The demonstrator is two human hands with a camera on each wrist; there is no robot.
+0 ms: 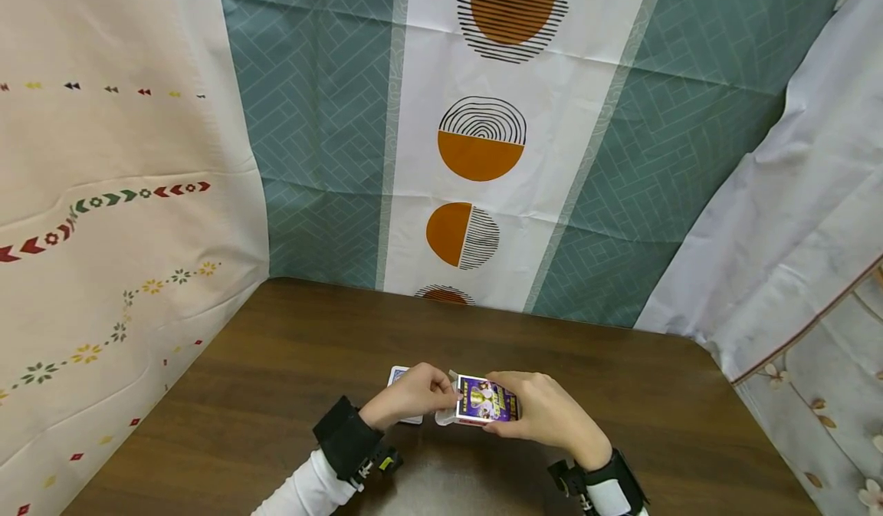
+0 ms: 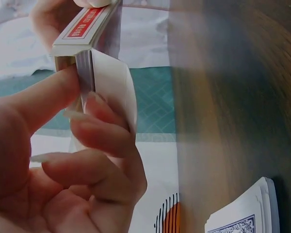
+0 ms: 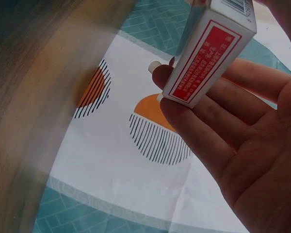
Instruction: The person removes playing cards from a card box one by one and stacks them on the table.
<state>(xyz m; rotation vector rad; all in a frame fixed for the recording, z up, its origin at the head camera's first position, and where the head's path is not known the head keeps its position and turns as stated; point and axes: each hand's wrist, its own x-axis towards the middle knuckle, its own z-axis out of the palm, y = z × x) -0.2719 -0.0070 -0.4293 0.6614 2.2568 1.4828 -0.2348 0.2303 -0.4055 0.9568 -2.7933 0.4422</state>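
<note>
My right hand (image 1: 545,405) grips a purple playing card box (image 1: 486,399) by its right end, above the table. In the right wrist view, the fingers bend round its white side with a red printed panel (image 3: 203,63). At the box's open left end, my left hand (image 1: 421,392) has its thumb and fingertips on the edges of the playing cards (image 2: 85,70) inside, pinching them. A white end flap (image 2: 114,82) stands out beside those fingers. Partly hidden behind the left hand, a stack of blue-backed cards (image 1: 398,374) lies on the table.
The brown wooden table (image 1: 331,324) runs back to a teal and white patterned cloth (image 1: 324,117). A cream cloth (image 1: 124,286) hangs on the left and a white curtain (image 1: 793,217) on the right. Both wrists carry black straps with cameras.
</note>
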